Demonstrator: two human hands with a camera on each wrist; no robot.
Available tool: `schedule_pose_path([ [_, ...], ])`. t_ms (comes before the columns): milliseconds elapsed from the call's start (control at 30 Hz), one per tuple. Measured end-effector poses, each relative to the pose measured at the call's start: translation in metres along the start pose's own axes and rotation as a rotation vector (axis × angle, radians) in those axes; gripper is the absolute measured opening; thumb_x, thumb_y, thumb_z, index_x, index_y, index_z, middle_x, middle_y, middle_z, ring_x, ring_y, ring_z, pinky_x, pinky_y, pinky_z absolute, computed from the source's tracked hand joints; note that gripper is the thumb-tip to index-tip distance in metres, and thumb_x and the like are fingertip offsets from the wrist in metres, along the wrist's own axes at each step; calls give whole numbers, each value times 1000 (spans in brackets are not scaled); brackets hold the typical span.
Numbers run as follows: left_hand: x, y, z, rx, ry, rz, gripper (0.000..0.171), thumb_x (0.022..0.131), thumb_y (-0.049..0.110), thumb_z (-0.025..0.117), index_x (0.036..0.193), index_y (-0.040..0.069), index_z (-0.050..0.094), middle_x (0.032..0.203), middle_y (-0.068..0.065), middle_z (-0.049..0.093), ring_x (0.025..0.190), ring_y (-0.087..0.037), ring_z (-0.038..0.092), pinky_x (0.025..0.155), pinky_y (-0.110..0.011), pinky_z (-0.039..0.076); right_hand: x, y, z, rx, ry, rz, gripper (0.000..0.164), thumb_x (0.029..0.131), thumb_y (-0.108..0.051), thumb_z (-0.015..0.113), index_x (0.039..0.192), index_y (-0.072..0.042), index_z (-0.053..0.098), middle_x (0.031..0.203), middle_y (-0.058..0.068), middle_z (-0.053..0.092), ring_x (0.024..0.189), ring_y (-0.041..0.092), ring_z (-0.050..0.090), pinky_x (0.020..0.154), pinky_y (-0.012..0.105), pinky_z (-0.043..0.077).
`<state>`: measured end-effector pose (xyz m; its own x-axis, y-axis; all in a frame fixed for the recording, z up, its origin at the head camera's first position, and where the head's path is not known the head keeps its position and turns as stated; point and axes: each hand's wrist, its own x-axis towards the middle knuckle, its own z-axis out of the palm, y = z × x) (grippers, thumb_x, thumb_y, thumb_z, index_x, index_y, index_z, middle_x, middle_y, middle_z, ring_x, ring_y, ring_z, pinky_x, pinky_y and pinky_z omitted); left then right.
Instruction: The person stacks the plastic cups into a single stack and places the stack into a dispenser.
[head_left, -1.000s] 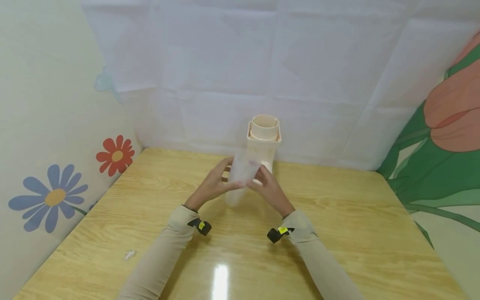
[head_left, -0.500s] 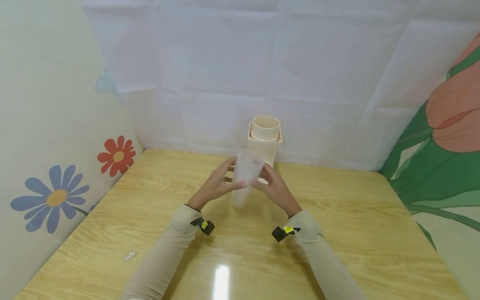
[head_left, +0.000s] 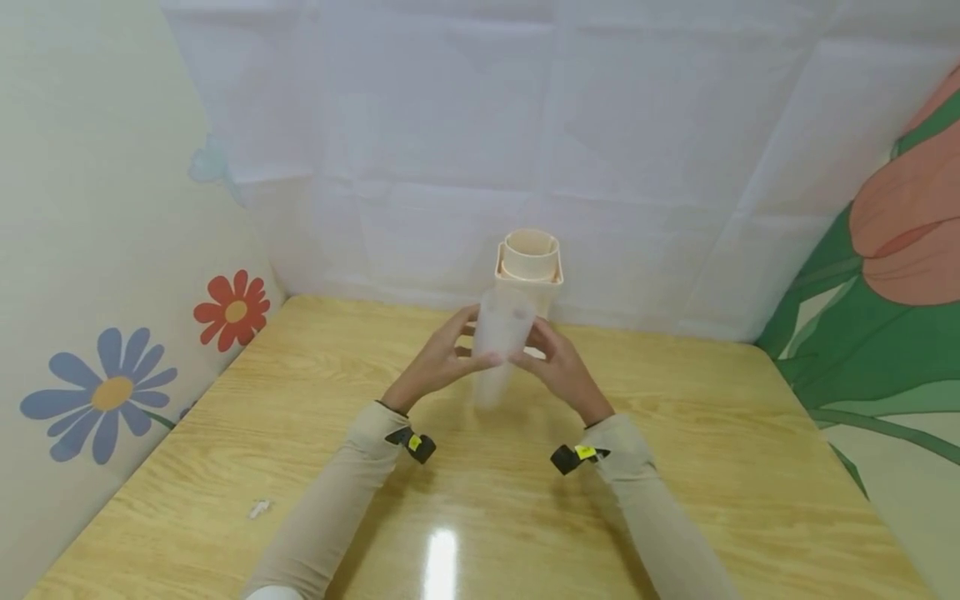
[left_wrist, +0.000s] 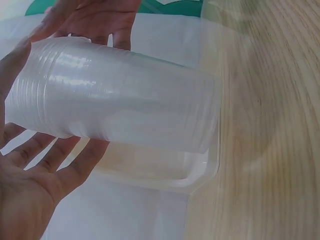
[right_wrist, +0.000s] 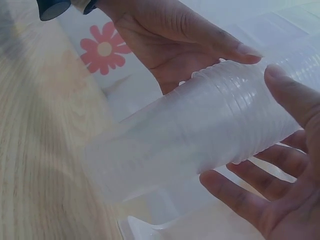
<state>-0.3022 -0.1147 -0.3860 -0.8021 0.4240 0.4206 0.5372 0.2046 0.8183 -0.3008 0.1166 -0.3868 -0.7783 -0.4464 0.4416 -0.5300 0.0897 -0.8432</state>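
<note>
A tall stack of clear plastic cups (head_left: pixel 501 329) is held between both hands above the table, in front of a cream cup dispenser (head_left: pixel 528 271). My left hand (head_left: pixel 438 354) grips its left side, thumb on the near face and fingers behind. Opposite it, my right hand (head_left: pixel 558 362) grips the right side, the two thumbs almost meeting. Close up in the left wrist view, the nested rims of the cups (left_wrist: pixel 135 100) lie under the hands, and the smooth lower end extends beyond the fingers. The right wrist view has the stack (right_wrist: pixel 165 135) slanted, the dispenser's edge below.
The dispenser stands at the back of the wood-grain table (head_left: pixel 712 467), close to a white cloth (head_left: pixel 420 125) that hangs behind. A small white scrap (head_left: pixel 259 508) lies at the left. Walls with painted flowers (head_left: pixel 112 393) flank the table.
Both hands have shifted a little to the right and away with the cup stack, which now stands more upright and nearer the dispenser's front. Both hands keep their grip.
</note>
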Motion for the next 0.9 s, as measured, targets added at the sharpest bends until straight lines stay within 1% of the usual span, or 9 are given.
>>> schedule_pose_path([
  [167,2,2,2,-10,2,-6,75,89,19,78,151,11,38,141,-15,47,118,-33,56,84,-40,58,-1,-4,-2,8,2,6,63,94,3,66,151,-1,39,143,24,52,124,41,54,95,47,53],
  [233,3,4,2,-6,3,-8,74,89,13,78,151,11,37,140,-16,48,118,-34,56,84,-40,58,-1,-6,-3,14,-2,6,63,94,3,66,151,-1,39,143,24,51,124,41,54,93,46,55],
  [300,4,5,2,-1,5,-5,74,89,11,77,151,10,38,139,-17,48,118,-34,56,85,-41,58,0,-7,-4,17,-7,5,64,94,3,65,152,-3,38,144,23,51,125,40,54,93,46,55],
  [433,7,7,1,-4,6,11,73,90,18,77,151,11,38,138,-16,49,117,-34,56,85,-41,58,2,-8,-8,17,-11,5,64,95,1,65,153,-7,38,146,19,50,126,37,53,96,47,53],
  [567,10,7,1,-17,-4,19,78,90,35,77,152,11,36,139,-16,48,118,-34,56,85,-41,58,4,-9,-11,25,-16,-1,64,95,1,64,153,-7,37,146,19,50,127,36,53,96,47,53],
  [667,12,8,1,-26,-12,22,81,89,43,76,152,11,36,141,-17,48,119,-34,56,85,-41,58,4,-9,-13,18,-18,-14,64,96,1,64,153,-8,37,146,19,49,126,36,53,95,46,54],
  [767,15,10,2,-35,-14,22,78,90,37,76,152,12,36,142,-16,47,119,-34,55,85,-41,58,5,-10,-15,12,-16,-22,64,97,0,63,154,-9,37,147,19,49,126,36,53,95,46,53],
  [900,19,14,3,-48,-12,17,73,91,20,76,152,12,36,142,-16,47,121,-33,55,86,-41,58,5,-13,-18,4,-11,-15,63,98,-5,63,155,-10,35,148,18,48,128,36,52,95,48,53],
])
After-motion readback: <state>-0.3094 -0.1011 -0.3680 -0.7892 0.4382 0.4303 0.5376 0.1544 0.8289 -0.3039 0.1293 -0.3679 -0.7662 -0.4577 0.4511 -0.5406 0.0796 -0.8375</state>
